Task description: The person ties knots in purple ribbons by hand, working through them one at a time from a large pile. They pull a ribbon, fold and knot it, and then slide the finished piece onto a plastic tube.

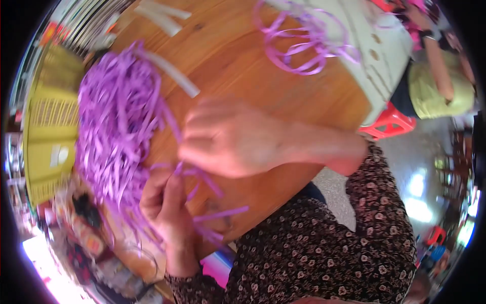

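Observation:
Purple flat plastic strips are at both of my hands. My left hand (164, 202) is low on the wooden table, its thumb and fingers pinched on a purple strip (178, 168) with what looks like a small knot. Loose strip ends (223, 214) stick out to the right of it. Just above, my right hand (228, 137) is closed, knuckles up and slightly blurred. One strip runs from the pile to its fingers, whose tips are hidden. A large tangled pile of purple strips (119, 111) lies beside both hands on the left.
A yellow plastic basket (50, 121) stands left of the pile. White strips (172, 73) lie on the wooden table (217, 61). Looped purple strips (304, 43) rest at the far side, near a white surface (379, 61). Beyond are a red stool (392, 124) and another person (438, 83).

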Tool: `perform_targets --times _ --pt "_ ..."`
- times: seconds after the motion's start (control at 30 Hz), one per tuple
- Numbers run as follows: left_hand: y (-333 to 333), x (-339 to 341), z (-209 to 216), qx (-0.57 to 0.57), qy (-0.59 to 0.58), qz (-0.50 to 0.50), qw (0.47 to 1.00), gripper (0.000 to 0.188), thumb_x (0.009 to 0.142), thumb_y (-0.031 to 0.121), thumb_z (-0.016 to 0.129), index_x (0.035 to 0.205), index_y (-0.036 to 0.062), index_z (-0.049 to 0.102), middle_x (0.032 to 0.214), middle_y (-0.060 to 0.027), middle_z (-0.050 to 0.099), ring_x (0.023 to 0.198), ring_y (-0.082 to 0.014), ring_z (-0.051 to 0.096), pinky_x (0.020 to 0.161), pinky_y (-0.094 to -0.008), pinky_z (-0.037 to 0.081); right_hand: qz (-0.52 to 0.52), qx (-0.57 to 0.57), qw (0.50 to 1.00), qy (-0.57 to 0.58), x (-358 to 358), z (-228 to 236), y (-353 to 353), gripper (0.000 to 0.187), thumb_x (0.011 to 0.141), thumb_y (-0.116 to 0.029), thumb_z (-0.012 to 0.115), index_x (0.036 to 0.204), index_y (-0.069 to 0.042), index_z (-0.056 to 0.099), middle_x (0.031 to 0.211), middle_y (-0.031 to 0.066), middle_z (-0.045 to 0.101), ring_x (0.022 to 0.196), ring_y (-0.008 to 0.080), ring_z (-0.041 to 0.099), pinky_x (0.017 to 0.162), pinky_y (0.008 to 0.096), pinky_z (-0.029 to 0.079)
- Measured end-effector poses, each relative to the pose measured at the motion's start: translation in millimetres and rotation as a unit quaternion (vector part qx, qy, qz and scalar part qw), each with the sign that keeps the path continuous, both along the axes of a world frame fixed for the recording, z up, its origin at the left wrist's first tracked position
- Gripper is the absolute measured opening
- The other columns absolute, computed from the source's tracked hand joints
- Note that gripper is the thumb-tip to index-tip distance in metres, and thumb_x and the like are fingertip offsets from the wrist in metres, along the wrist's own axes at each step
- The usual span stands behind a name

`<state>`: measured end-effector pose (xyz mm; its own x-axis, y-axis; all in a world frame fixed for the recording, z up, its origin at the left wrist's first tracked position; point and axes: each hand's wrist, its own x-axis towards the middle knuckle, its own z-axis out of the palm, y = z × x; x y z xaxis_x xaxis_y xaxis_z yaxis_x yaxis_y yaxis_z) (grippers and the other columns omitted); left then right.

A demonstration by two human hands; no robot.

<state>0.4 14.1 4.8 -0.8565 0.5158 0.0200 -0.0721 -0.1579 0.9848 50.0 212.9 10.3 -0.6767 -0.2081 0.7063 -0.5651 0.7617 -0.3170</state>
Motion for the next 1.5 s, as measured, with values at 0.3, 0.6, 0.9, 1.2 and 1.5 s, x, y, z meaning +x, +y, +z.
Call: perform_targets --times 0.3,0.6,0.9,1.2,1.5 --pt "-12 0 2 -0.047 0.020 -0.018 0.999 0.007 0.086 0.001 0.064 0.092 0.0003 0.066 0.075 0.0068 0.055 0.066 0.0004 0.042 0.058 -0.0140 0.033 0.066 -0.064 0.995 -0.043 -6 1 -8 0.031 0.075 -0.015 0.072 0.103 -0.004 0.065 0.091 0.0061 0.062 0.074 0.0237 0.058 0.068 0.0349 0.046" --pt "-13 -3 0 -0.072 0.058 -0.021 0.995 0.008 0.086 0.000 0.063 0.093 0.0001 0.066 0.072 0.0073 0.053 0.064 0.0012 0.041 0.055 -0.0142 0.032 0.093 -0.081 0.991 -0.053 -2 5 -12 0.038 0.072 -0.019 0.074 0.106 -0.005 0.065 0.090 0.0050 0.062 0.077 0.0220 0.058 0.066 0.0332 0.044" --pt "-11 -1 2 -0.065 0.090 -0.033 0.993 0.007 0.085 -0.002 0.062 0.092 -0.0004 0.065 0.072 0.0066 0.053 0.062 0.0006 0.040 0.055 -0.0141 0.031 0.041 0.015 0.999 -0.022 -1 -1 -13 0.024 0.064 -0.009 0.072 0.087 -0.005 0.064 0.080 0.0016 0.056 0.070 0.0176 0.054 0.064 0.0317 0.041" --pt "-6 3 7 -0.078 0.107 0.013 0.991 0.008 0.082 -0.007 0.062 0.086 -0.0004 0.063 0.076 0.0017 0.057 0.067 -0.0031 0.046 0.060 -0.0157 0.035 0.049 0.046 0.997 -0.042 2 3 -6 0.013 0.072 -0.014 0.067 0.082 -0.007 0.063 0.078 0.0018 0.054 0.073 0.0183 0.053 0.072 0.0330 0.043" --pt "3 -12 -5 -0.309 0.495 -0.062 0.810 0.051 0.071 0.007 0.071 0.119 0.0028 0.056 0.119 -0.0175 0.051 0.108 -0.0346 0.046 0.093 -0.0431 0.037 -0.224 0.097 0.965 -0.098 33 8 107 0.018 0.078 -0.002 0.063 0.095 -0.007 0.066 0.098 0.0053 0.061 0.088 0.0235 0.059 0.075 0.0328 0.050"
